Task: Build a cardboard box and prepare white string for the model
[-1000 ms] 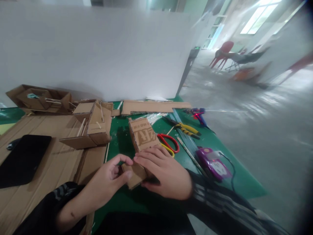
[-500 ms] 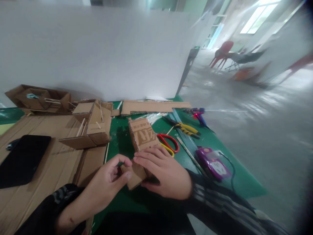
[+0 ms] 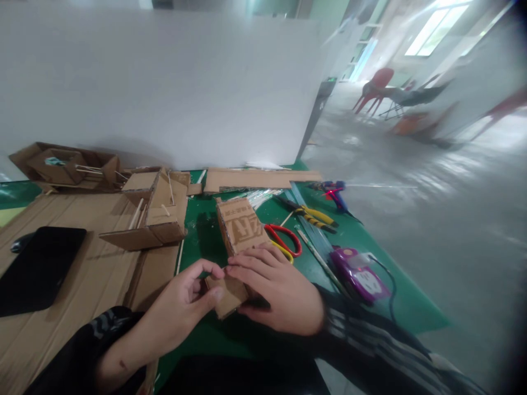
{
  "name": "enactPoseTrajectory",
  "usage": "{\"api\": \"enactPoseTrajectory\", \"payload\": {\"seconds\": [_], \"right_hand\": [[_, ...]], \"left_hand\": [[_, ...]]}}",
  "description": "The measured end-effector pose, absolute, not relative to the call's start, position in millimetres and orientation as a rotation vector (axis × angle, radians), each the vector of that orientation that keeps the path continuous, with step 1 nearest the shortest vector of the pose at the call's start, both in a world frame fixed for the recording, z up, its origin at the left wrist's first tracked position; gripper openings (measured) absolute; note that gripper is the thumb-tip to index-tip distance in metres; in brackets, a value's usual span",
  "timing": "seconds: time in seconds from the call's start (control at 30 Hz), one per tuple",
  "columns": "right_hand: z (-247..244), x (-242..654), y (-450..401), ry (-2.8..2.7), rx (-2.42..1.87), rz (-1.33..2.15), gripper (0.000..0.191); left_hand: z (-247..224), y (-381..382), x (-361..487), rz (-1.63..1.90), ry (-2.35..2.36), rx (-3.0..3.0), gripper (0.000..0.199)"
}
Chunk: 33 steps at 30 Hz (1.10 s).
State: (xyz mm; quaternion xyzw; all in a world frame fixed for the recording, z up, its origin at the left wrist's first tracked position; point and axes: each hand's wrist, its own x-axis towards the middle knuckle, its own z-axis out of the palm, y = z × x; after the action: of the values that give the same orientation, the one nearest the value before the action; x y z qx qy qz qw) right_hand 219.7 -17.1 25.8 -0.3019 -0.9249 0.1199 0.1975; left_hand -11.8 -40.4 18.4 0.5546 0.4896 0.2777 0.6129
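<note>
My right hand (image 3: 275, 291) lies over the near end of the printed cardboard box (image 3: 242, 225), fingers together, thumb apart. My left hand (image 3: 181, 304) curls at the small cardboard piece (image 3: 229, 297); whether it pinches, I cannot tell. The box rests on the desk (image 3: 201, 241), long axis pointing away, slightly left. Its near end is hidden, as are the blades of the scissors (image 3: 297, 241) beside it.

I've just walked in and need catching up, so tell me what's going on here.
A person is handling cardboard at a green table. The right hand lies over the near end of a printed box; the left hand has its thumb and forefinger at a small piece there. Scissors, pliers and a glue gun lie beyond.
</note>
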Motion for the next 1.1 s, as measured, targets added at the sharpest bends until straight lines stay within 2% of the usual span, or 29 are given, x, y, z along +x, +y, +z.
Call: {"api": "enactPoseTrajectory", "payload": {"seconds": [0.47,0.63,0.73,0.87,1.0,1.1], "right_hand": [[25,220,-17,-2.623,-0.835,0.313,0.05],[26,220,-17,-2.633,-0.85,0.31,0.046],[27,220,-17,-2.628,-0.857,0.324,0.046],[27,220,-17,-2.607,-0.862,0.347,0.047],[27,220,-16,-2.592,-0.853,0.352,0.047],[27,219,-15,-2.587,-0.859,0.347,0.048]], "left_hand": [[21,-43,-13,0.611,1.209,1.371,0.019],[25,-43,-14,0.597,1.253,1.476,0.028],[34,-37,-29,0.651,1.412,1.725,0.027],[49,-18,-69,0.86,1.759,2.374,0.028],[58,2,-105,0.574,2.16,2.431,0.043],[56,8,-119,0.452,2.154,2.374,0.039]]}}
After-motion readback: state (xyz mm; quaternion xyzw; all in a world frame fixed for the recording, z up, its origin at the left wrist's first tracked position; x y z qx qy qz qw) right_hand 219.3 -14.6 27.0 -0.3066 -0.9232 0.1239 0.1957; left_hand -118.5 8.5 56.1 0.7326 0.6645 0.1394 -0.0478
